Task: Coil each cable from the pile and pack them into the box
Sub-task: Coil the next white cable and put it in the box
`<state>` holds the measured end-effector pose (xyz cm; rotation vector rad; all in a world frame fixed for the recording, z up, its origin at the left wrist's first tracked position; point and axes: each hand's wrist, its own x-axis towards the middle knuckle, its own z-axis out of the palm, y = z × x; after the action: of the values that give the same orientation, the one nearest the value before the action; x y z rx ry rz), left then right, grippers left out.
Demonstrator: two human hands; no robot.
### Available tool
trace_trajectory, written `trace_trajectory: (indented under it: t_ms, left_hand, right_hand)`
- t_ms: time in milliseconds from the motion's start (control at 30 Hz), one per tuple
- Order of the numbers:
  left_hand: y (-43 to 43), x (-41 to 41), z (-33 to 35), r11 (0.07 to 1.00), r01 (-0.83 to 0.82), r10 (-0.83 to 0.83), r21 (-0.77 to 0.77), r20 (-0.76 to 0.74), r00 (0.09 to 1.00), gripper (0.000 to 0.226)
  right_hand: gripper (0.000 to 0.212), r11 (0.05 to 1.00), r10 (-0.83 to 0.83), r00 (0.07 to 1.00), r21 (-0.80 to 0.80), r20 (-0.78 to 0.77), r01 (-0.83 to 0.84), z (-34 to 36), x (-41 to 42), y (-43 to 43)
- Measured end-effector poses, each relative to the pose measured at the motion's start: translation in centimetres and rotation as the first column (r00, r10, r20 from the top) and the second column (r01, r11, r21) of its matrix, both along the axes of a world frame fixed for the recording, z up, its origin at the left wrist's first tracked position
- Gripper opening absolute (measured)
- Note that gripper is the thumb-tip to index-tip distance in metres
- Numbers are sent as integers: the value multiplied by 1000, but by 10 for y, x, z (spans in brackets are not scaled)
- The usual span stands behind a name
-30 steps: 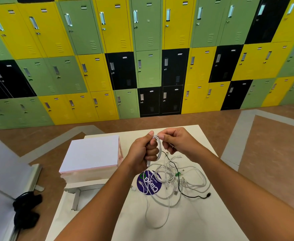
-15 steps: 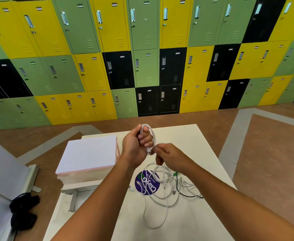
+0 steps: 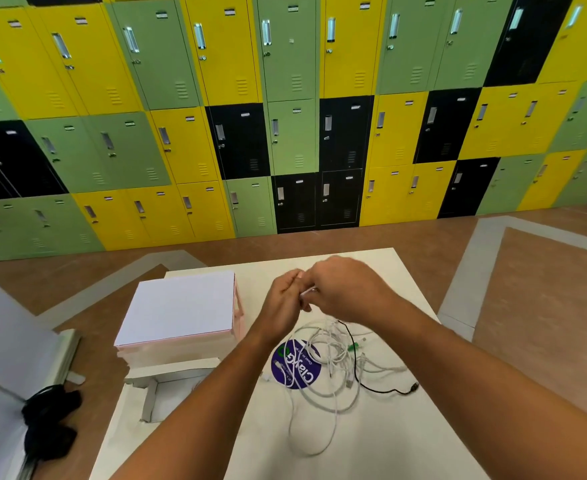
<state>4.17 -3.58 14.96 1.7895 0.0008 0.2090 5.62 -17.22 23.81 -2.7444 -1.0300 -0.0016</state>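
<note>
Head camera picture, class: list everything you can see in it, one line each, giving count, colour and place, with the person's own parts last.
Table: one, cream, centre foreground.
Box: one, lid white, sides pink, closed, on the table's far left.
Cardboard tray: one, white, open, just nearer than the box.
Sticker: one, round, purple, on the table partly under the cables.
Cable pile: count unclear, mostly white, tangled, table centre.
Black cable: one, at the pile's right side.
Lockers: many, yellow, green, black, along the back wall.
Black object: one, on the floor at left, unclear what.
Left hand: holding a white cable.
Right hand: meeting the left, blurred, on the same cable.
</note>
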Motion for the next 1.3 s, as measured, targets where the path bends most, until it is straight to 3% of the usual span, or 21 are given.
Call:
trace_trajectory:
  t_ms: [167,333,433,733,867,1133,1300]
  left_hand:
    - [3,-8,10,900,131,-220,-415,-174,960,53]
    - [0,-16,21,809,213,-365,-548,-185,912,43]
    - [-3,-15,23,758,178,-339,-627,-147,929,41]
    - [-12,-11,24,735,101,-253,-671,-133,958,40]
    - [-14,-12,22,747,96,-233,-658,-124,965,38]
    - [-6,-10,23,901,97,-154,-422,-103,983,37]
    - [-3,-10,30,874,68,-166,-482,-163,973,39]
  right_hand:
    - [10,973,-61,986,209,-156,94,7,25,-15]
    - [9,868,14,930,466,-367,170,-9,38,-26]
    - [12,778,95,885,589,-457,220,-13,32,-27]
    - [17,586,218,711,672,-668,452,-36,27,-30]
    - [19,582,225,679,656,-698,481,-42,24,-28]
    - [21,598,161,767,679,-622,425,-35,21,-24]
    - [19,583,167,790,705,-590,404,-32,22,-20]
